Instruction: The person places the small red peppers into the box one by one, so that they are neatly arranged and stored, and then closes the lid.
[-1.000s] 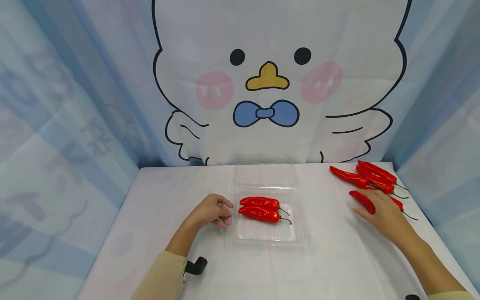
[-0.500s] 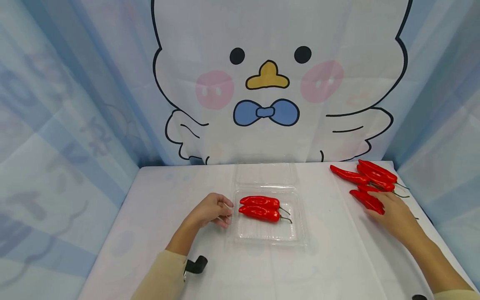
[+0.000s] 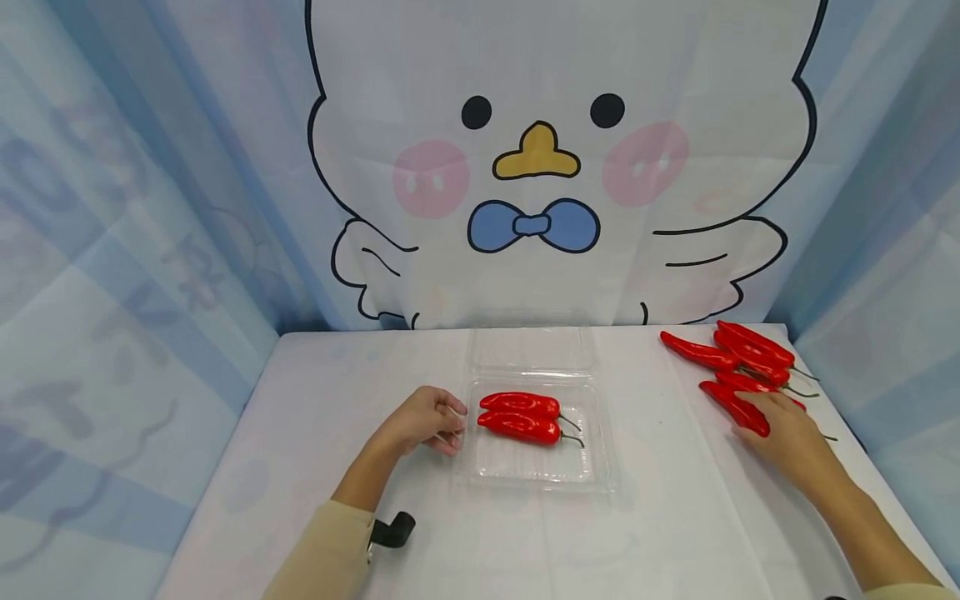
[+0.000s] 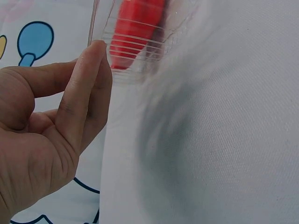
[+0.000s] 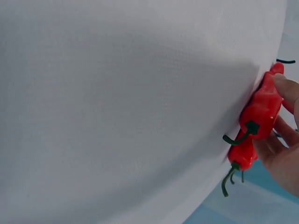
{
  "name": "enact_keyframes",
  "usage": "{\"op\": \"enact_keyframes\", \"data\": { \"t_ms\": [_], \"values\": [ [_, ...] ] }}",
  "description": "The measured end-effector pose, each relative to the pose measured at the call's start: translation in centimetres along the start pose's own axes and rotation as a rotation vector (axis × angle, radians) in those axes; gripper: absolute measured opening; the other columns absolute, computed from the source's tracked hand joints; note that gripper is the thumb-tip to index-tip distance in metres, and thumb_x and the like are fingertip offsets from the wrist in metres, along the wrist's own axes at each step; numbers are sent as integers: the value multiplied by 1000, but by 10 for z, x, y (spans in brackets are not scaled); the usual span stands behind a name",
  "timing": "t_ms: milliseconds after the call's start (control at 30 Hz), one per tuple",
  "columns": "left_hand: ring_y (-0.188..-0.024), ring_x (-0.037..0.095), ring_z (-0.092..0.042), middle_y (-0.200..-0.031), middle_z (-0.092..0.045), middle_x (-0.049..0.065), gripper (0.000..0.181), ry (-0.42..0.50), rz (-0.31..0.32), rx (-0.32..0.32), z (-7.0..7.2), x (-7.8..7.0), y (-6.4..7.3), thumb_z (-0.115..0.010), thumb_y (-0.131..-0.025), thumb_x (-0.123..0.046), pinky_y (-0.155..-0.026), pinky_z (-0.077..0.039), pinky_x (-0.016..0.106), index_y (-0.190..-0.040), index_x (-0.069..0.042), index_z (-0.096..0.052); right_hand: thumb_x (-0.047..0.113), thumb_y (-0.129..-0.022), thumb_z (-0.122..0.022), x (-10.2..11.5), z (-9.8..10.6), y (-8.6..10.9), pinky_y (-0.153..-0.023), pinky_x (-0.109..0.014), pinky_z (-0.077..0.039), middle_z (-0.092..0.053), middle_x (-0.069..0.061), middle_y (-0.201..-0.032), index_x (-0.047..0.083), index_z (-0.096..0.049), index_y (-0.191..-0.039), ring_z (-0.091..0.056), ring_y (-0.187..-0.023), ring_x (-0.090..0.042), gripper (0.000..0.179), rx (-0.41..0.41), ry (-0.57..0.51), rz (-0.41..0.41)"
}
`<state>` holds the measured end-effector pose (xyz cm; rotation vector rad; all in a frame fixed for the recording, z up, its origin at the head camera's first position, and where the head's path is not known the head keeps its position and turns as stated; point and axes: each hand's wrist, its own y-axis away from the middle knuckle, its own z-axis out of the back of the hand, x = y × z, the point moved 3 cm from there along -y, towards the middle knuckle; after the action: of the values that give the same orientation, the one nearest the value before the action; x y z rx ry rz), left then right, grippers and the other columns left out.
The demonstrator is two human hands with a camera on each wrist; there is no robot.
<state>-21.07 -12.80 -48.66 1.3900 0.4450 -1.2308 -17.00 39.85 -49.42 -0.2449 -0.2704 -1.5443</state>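
A white worktop (image 3: 660, 533) stands before a pale blue cloth backdrop (image 3: 540, 50) printed with a round white cartoon bird. At the centre of the frame is a clear plastic box (image 3: 525, 468), its lid (image 3: 532, 350) open toward the backdrop. Two red peppers (image 3: 519, 428) lie side by side in the box, stems pointing right; the lower part of its floor is bare.

At centre left, the left hand (image 3: 423, 421) appears to pinch the box's near-left rim between thumb and fingers. At the right of the frame, the right hand (image 3: 795, 442) grips one red pepper (image 3: 731, 407) between thumb and fingers, at the lower edge of a loose pile of peppers (image 3: 697, 351). Whether that pepper is clear of the worktop cannot be told.

The step in hand looks like picking a third pepper from the pile while the box is steadied. The next move seems to call for a firm pinch and a clean lift past the neighbouring peppers, then a leftward carry to the box's bare part.
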Motion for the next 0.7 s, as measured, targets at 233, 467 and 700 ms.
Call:
{"op": "enact_keyframes", "data": {
  "t_ms": [233, 467, 700],
  "values": [
    [-62, 19, -70, -83, -71, 14, 21, 1, -1, 7, 0, 0, 0, -70, -96, -3, -61, -64, 32, -115, 2, -64, 24, -79, -88, -2, -4, 3, -84, -77, -51, -43, -40, -136, -4, -49, -143, -41, -121, -59, 80, 0, -4, -8],
    [-62, 19, -69, -82, -71, 14, 21, 4, 1, 13, 1, -1, 1, -70, -96, -2, -61, -64, 32, -115, 2, -64, 22, -80, -87, -5, -6, 4, -85, -79, -48, -41, -41, -137, -4, -47, -144, -40, -121, -60, 80, 6, 0, -18],
    [-62, 19, -69, -83, -71, 14, 21, 2, 5, 6, 1, -1, 0, -71, -96, -3, -61, -64, 32, -115, 2, -64, 17, -81, -86, -5, -8, 6, -87, -81, -47, -42, -41, -138, -4, -45, -146, -39, -123, -60, 80, 2, 10, 3]
  ]
}}
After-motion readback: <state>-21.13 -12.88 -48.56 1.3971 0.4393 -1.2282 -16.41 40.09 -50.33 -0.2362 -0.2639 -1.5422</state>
